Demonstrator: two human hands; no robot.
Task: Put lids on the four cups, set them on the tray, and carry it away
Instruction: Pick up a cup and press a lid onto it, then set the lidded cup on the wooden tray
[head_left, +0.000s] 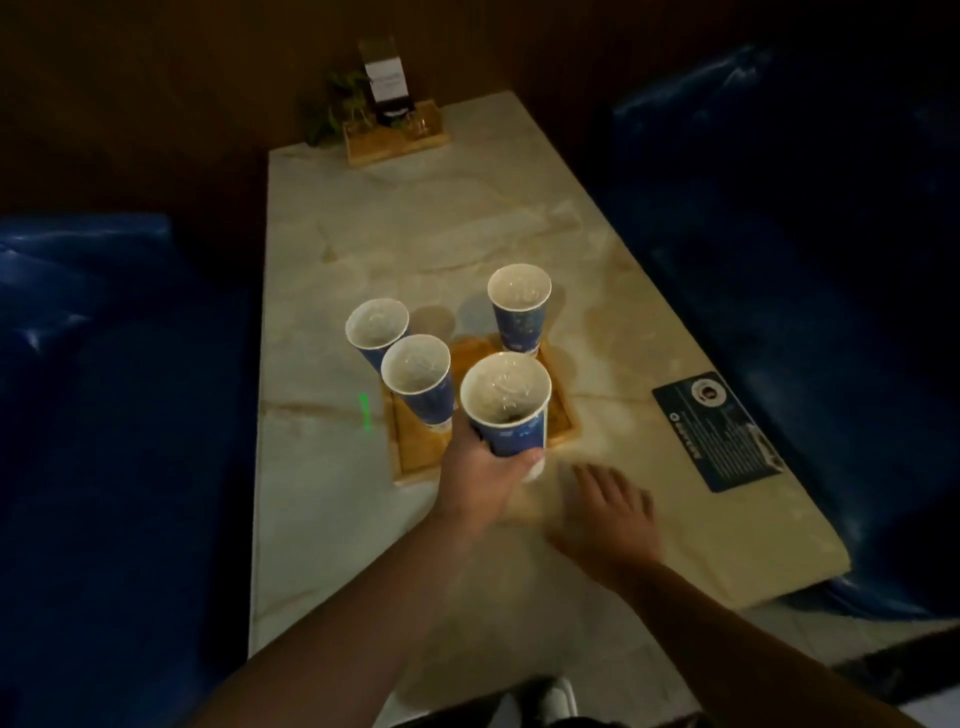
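Several blue paper cups stand open-topped around a small wooden tray (415, 457) on the marble table. The nearest cup (511, 415) is gripped low on its side by my left hand (483, 480), above the tray's near right part. A second cup (423, 387) stands on the tray's left side. A third cup (519, 317) is at the tray's far right corner. The fourth cup (371, 327) stands left of the tray, on the table as far as I can tell. My right hand (610, 512) hovers flat, fingers spread, just right of the held cup. No lids are visible.
The long marble table (467, 234) runs away from me between blue padded benches (78, 389) on both sides. A wooden holder with a card stand and a plant (397, 130) sits at the far end. A dark blue placard (719, 431) lies near the right edge.
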